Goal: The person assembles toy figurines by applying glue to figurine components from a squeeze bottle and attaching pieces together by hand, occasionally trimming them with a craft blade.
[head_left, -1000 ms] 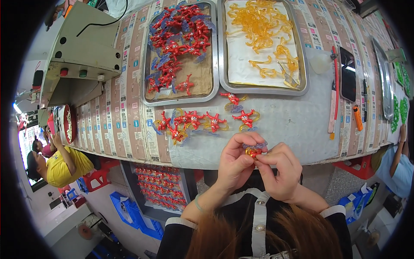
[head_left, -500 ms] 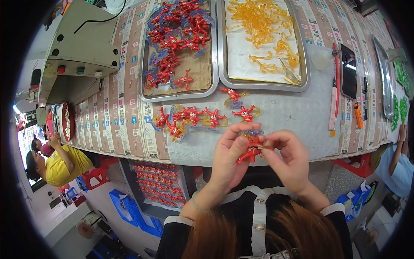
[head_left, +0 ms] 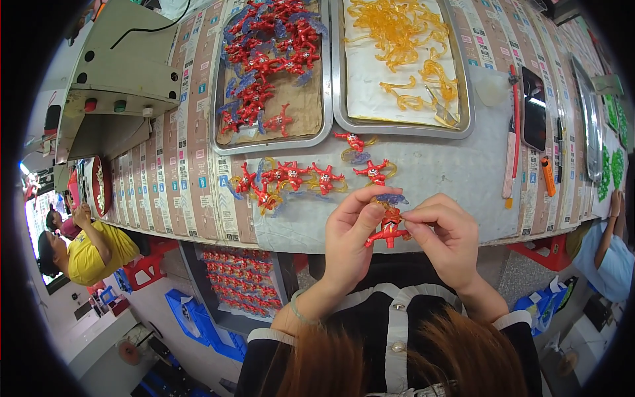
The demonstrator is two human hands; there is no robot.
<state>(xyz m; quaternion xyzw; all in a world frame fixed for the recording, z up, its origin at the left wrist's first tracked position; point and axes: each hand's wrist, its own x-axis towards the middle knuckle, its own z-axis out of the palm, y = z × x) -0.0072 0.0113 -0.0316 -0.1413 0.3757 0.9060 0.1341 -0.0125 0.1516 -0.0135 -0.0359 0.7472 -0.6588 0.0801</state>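
Between my two hands, just over the table's near edge, is a small red plastic figure point(head_left: 389, 228) with a translucent blue piece at its top. My left hand point(head_left: 352, 231) pinches it between thumb and fingers. On its other side, the thumb and fingertips of my right hand point(head_left: 444, 235) are closed on the figure's edge. Several red figures point(head_left: 290, 174) with yellow and blue translucent pieces lie in a loose row beyond my left hand. One more red figure point(head_left: 375, 172) with a yellow piece lies just past my fingertips.
Ahead stand a metal tray point(head_left: 317, 140) of red-and-blue figures and another tray point(head_left: 410, 130) of curly yellow pieces with tweezers point(head_left: 441, 106). To the right lie a brush point(head_left: 510, 162), a phone point(head_left: 534, 109) and an orange cutter point(head_left: 548, 176). A control box point(head_left: 126, 66) stands left; co-workers sit both sides.
The figure in my hands has turned, so its red body and limbs now face up and show more fully. My right fingers have shifted slightly along its side.
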